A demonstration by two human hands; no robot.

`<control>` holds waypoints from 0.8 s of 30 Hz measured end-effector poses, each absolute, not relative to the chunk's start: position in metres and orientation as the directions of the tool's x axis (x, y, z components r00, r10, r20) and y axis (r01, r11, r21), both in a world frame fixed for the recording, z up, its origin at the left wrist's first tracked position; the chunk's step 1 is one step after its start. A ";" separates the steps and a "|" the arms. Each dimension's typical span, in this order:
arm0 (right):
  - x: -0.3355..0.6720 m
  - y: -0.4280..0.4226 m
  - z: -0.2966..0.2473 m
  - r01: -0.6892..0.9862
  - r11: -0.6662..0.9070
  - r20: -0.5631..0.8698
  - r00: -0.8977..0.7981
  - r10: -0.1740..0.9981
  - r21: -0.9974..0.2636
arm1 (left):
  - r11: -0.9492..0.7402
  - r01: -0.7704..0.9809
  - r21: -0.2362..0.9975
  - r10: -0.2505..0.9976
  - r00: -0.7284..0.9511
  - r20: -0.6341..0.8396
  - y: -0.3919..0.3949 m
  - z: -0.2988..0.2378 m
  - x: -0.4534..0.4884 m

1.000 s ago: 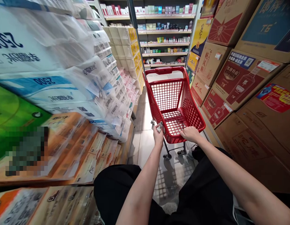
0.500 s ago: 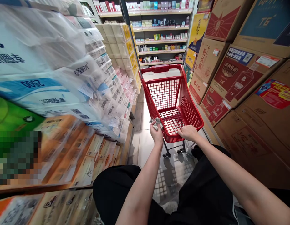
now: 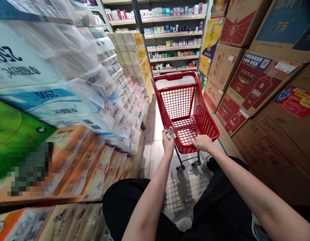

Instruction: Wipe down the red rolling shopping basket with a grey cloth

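Note:
A red shopping cart [image 3: 192, 129] with a grid basket stands in front of my knees in the aisle, its end nearest me between my hands. My left hand [image 3: 168, 144] is closed around a crumpled greyish-white cloth [image 3: 171, 133], held against the basket's near left corner. My right hand [image 3: 203, 142] has its fingers curled over the near rim of the basket; the fingertips are partly hidden. The basket holds nothing that I can see. A dark pole [image 3: 142, 33] rises by the cart's far left corner.
Stacked packs of tissue paper [image 3: 69, 93] line the left side, with orange packs [image 3: 77, 164] below. Printed cartons [image 3: 260, 80] are piled along the right. Shelves of small boxes and bottles [image 3: 177, 36] close off the far end. Pale floor tiles [image 3: 152, 154] run beneath the cart.
The view has shifted a little, so the shelves and left-hand stacks sit slightly lower and further right. Both hands keep nearly the same places on the cart.

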State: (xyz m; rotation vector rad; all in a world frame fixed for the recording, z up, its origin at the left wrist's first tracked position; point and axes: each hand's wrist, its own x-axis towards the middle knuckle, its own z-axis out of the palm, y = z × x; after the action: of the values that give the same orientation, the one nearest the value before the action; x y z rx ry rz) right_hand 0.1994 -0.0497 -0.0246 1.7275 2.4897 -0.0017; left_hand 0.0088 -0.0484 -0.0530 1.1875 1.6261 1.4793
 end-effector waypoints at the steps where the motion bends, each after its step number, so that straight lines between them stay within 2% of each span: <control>1: 0.200 -0.050 -0.025 0.937 0.344 -0.093 -0.338 0.937 0.060 | -0.052 0.221 0.974 0.907 -0.398 0.138 -0.056 -0.051 0.014; 6: 0.194 -0.050 -0.024 0.935 0.352 -0.099 -0.347 0.933 0.047 | -0.131 0.324 0.937 0.847 -0.454 0.275 -0.086 -0.042 0.041; 10: 0.185 -0.051 -0.025 0.919 0.391 -0.062 -0.389 0.919 0.043 | -0.085 0.564 0.821 0.840 -0.403 0.363 -0.068 -0.032 0.039; 13: 0.184 -0.055 -0.025 0.907 0.419 -0.032 -0.419 0.908 0.030 | 0.029 0.677 0.735 0.880 -0.366 0.302 -0.026 -0.018 0.025; 17: 0.188 -0.062 -0.025 0.902 0.432 -0.053 -0.430 0.901 0.014 | 0.156 0.659 0.736 0.903 -0.398 0.165 0.025 0.001 0.012; 21: 0.195 -0.063 -0.025 0.907 0.421 -0.066 -0.419 0.906 0.027 | 0.173 0.768 0.616 0.903 -0.374 0.212 0.021 0.000 0.019; 24: 0.198 -0.060 -0.026 0.912 0.408 -0.069 -0.405 0.912 0.035 | 0.092 0.838 0.538 0.930 -0.265 0.253 -0.014 -0.011 0.029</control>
State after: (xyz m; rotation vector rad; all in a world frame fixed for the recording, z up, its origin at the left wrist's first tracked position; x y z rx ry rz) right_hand 0.1984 -0.0599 -0.0259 1.6687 2.5708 -0.0129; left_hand 0.0290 -0.0143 -0.0113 1.8028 2.2036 0.9103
